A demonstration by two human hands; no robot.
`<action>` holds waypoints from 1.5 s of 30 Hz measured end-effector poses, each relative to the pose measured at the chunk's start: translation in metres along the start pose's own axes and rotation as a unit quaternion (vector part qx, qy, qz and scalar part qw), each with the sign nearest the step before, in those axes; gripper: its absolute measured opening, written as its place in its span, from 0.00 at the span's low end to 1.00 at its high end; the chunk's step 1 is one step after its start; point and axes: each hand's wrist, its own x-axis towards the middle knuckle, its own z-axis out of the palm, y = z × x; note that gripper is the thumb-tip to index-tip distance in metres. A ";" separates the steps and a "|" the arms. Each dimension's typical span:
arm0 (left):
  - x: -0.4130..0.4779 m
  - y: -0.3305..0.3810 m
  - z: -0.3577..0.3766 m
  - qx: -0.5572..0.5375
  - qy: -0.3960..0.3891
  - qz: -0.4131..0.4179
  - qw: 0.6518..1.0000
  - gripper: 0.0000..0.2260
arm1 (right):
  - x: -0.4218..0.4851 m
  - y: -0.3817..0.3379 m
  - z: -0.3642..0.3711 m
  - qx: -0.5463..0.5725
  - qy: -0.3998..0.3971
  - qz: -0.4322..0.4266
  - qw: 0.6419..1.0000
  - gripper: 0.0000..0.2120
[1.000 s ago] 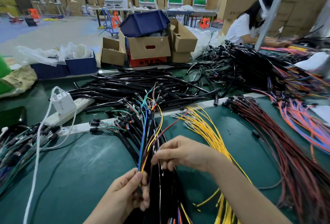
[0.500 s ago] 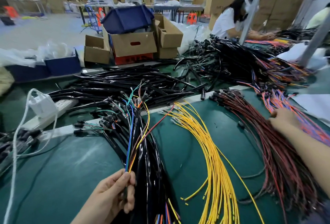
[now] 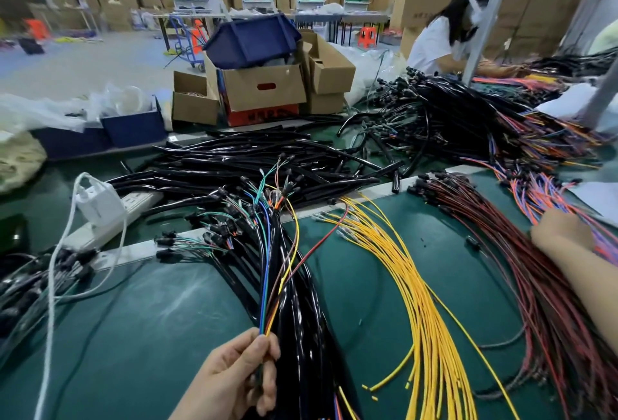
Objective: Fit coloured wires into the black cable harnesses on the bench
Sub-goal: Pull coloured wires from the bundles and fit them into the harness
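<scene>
While a white power strip is lying at the left of the green bench, the left hand at lower centre is pinching a thin bunch of coloured wires, blue, green, orange and yellow. Their long axis is running up the frame, tips fanning out at centre above the glossy black cable harnesses just beside them. Further right, past curving yellow wires and red-and-black wires, the right hand, well apart from the left, is resting on purple and orange wires, fingers hidden, grip impossible to tell.
</scene>
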 end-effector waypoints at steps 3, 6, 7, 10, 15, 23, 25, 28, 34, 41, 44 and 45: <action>0.000 0.000 0.000 -0.002 -0.010 0.000 1.000 0.09 | -0.001 -0.003 0.000 -0.002 0.008 0.025 1.000 0.16; 0.001 0.001 -0.001 0.005 -0.012 0.003 1.000 0.09 | -0.001 -0.006 0.000 0.062 0.058 0.032 0.996 0.18; 0.001 0.000 -0.001 0.010 -0.012 0.005 1.000 0.09 | -0.001 -0.007 -0.002 0.085 0.079 0.031 0.993 0.17; 0.001 -0.001 0.000 0.022 -0.008 0.012 1.000 0.10 | 0.004 -0.010 -0.010 0.132 0.125 0.002 0.983 0.19; 0.001 -0.002 -0.001 0.027 -0.013 0.016 0.999 0.11 | 0.009 -0.045 -0.048 0.121 0.197 -0.130 0.964 0.16; -0.001 -0.002 0.000 0.020 -0.004 0.026 0.999 0.11 | -0.070 -0.149 -0.156 0.276 0.280 -0.318 0.863 0.26; -0.002 -0.002 0.001 0.025 0.003 0.026 0.999 0.10 | -0.104 -0.165 -0.174 0.371 0.200 -0.357 0.834 0.23; -0.003 0.000 0.003 0.019 0.013 0.023 0.999 0.10 | -0.166 -0.183 -0.181 0.547 -0.038 -0.395 0.737 0.15; -0.005 0.002 0.007 -0.001 0.014 -0.003 1.000 0.10 | -0.250 -0.186 -0.146 0.570 -0.394 -0.353 0.629 0.15; -0.009 0.005 0.002 -0.041 -0.007 -0.026 0.999 0.10 | -0.268 -0.193 -0.091 0.471 -0.410 -0.382 0.681 0.13; -0.008 0.005 0.000 -0.044 0.000 -0.041 0.998 0.10 | -0.262 -0.195 -0.082 0.457 -0.401 -0.379 0.698 0.13; -0.008 0.005 0.000 -0.045 0.006 -0.045 0.998 0.10 | -0.260 -0.195 -0.080 0.455 -0.402 -0.378 0.699 0.13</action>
